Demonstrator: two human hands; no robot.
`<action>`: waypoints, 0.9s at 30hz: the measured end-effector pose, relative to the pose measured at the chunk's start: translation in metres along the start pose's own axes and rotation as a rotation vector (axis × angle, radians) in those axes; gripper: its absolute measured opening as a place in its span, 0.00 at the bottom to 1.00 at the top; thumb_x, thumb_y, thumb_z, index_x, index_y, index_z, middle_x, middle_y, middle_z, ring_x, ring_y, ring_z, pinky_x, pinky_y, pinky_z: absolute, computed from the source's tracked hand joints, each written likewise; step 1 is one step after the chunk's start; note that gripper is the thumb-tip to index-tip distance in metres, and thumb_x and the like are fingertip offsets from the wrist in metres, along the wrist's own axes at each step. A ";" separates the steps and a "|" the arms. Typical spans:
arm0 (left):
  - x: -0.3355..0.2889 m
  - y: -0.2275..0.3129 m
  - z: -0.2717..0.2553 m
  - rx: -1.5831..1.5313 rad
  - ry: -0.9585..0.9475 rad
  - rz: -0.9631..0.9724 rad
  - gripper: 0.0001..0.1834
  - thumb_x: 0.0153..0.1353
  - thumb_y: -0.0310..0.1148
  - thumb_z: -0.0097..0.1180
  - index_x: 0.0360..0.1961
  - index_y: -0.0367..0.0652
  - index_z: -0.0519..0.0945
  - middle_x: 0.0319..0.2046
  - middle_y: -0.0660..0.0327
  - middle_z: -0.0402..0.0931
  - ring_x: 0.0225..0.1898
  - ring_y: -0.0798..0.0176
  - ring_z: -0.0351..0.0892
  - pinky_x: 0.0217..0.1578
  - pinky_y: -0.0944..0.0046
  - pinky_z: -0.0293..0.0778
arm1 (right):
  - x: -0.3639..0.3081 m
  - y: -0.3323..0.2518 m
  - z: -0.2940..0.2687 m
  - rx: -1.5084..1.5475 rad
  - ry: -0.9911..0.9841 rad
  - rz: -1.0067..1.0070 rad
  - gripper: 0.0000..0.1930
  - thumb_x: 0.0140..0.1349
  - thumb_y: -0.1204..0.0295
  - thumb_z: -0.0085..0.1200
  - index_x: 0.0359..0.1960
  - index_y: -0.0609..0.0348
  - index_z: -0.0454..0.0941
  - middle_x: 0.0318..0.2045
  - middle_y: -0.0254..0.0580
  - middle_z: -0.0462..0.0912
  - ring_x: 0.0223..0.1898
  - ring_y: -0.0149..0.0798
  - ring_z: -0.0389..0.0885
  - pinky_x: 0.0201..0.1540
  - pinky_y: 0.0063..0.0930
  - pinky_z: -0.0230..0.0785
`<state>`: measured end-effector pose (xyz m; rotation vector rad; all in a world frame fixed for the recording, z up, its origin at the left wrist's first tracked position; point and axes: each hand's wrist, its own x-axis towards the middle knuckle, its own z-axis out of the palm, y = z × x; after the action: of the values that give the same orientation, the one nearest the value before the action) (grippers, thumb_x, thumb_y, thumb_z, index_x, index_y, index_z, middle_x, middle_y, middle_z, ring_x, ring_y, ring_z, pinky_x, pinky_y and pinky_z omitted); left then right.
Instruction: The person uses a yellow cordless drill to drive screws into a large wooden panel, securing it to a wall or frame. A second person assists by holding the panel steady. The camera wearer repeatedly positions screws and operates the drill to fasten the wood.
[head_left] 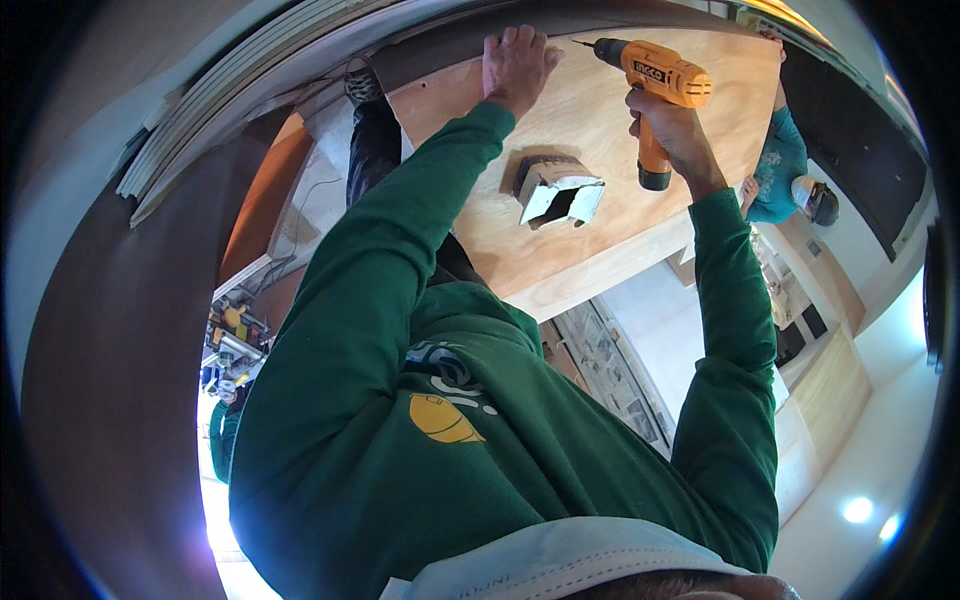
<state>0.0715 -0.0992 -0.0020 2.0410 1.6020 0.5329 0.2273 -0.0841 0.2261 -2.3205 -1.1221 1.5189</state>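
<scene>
My left hand [515,70] is at the far edge of a large plywood board [600,120], its fingers bent over that edge. In my right hand [675,130] is an orange and black cordless drill [668,75], gripped by its handle. The drill's thin bit points left, toward my left hand, and lies close to the board's far edge. Between my two arms an opened small cardboard box [562,192] rests on the board, its torn white end facing me. Whatever my left fingertips touch beyond the edge is hidden.
At the right, a co-worker [785,170] in a teal top and dark cap has hands at the board's right edge. Long pale strips [215,105] lean at the upper left. Tools [235,335] lie in a pile at the left. A dark panel [120,350] stands farther left.
</scene>
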 end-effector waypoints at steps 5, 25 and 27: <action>-0.008 0.004 0.010 0.028 0.124 -0.011 0.19 0.72 0.54 0.57 0.49 0.50 0.81 0.45 0.62 0.76 0.52 0.56 0.76 0.51 0.48 0.68 | 0.005 0.007 0.001 0.008 -0.002 0.041 0.16 0.63 0.70 0.61 0.50 0.63 0.78 0.32 0.36 0.79 0.28 0.34 0.81 0.33 0.31 0.79; -0.002 0.004 -0.006 0.016 -0.120 0.007 0.35 0.68 0.65 0.56 0.58 0.44 0.81 0.51 0.61 0.77 0.56 0.56 0.74 0.54 0.48 0.69 | 0.012 0.011 -0.002 -0.119 -0.058 -0.028 0.15 0.66 0.69 0.62 0.50 0.62 0.79 0.34 0.36 0.81 0.30 0.34 0.83 0.37 0.32 0.79; -0.001 0.004 -0.008 0.025 -0.104 0.012 0.36 0.66 0.66 0.57 0.58 0.44 0.82 0.51 0.62 0.77 0.56 0.56 0.74 0.54 0.48 0.69 | 0.014 0.010 -0.005 -0.123 -0.066 -0.032 0.15 0.66 0.69 0.62 0.50 0.62 0.79 0.34 0.36 0.81 0.31 0.34 0.83 0.37 0.32 0.80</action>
<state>0.0693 -0.0998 0.0070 2.0623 1.5439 0.4065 0.2392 -0.0811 0.2133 -2.3326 -1.2981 1.5676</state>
